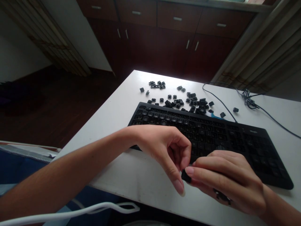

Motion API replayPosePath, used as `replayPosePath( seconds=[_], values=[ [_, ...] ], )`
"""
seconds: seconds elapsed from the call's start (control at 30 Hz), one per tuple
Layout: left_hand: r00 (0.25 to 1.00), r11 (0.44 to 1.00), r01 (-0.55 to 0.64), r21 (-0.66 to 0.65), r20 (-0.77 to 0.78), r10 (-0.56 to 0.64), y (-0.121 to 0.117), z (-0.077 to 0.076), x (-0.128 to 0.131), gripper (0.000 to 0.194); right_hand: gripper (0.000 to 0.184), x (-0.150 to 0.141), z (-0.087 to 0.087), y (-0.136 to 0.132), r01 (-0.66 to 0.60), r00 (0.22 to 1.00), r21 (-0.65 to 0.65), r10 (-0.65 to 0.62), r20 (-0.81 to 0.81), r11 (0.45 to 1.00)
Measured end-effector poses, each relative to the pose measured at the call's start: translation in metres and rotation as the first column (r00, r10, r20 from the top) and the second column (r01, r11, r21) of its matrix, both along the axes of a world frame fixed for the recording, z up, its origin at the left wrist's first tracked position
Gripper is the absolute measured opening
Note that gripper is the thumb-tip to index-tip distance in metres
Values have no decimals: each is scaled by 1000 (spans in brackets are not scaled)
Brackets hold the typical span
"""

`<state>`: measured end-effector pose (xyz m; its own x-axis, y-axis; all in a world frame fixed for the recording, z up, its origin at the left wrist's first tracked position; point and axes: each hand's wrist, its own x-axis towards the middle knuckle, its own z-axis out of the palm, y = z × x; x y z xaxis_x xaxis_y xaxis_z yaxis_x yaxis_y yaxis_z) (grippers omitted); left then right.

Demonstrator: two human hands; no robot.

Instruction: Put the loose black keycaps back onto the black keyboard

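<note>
My right hand [230,179] pinches a small black keycap [186,175] at its fingertips, over the near part of the white table. A dark ring sits on one of its fingers. Close against the keycap is my left hand [164,147], its fingers curled and its thumb apart from them; whether it touches the keycap I cannot tell. Behind both hands lies a black keyboard [254,147], partly covered by them. Several of its key positions look bare of caps. Loose black keycaps [201,105] are scattered beyond its far edge.
A blue brush [213,115] lies at the keyboard's far edge. The black cable [249,99] runs coiled across the back right of the white table [105,125]. A white curved bar [94,207] crosses the near left. Brown cabinets [152,44] stand beyond.
</note>
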<state>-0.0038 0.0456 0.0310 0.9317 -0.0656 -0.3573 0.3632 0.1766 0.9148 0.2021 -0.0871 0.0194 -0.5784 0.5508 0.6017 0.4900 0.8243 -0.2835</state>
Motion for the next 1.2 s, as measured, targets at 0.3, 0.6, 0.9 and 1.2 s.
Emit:
replayPosePath(
  seconds=[0.3,0.6,0.9,1.2],
  values=[
    [1000,1000,6,-18,-7,-6,1,-2,0,53,29,2,0,0,-5,1000,-3,5,13,1000],
    [1000,1000,16,-26,-15,-17,1,-2,0,52,28,2,1,0,-4,1000,-1,4,10,1000],
    [1000,1000,10,-7,-14,-11,-1,0,0,49,31,2,3,-1,8,999,2,-8,40,1000],
    [1000,1000,-6,-3,-8,6,-2,-1,0,52,30,2,3,0,-10,999,27,9,50,1000]
  ],
)
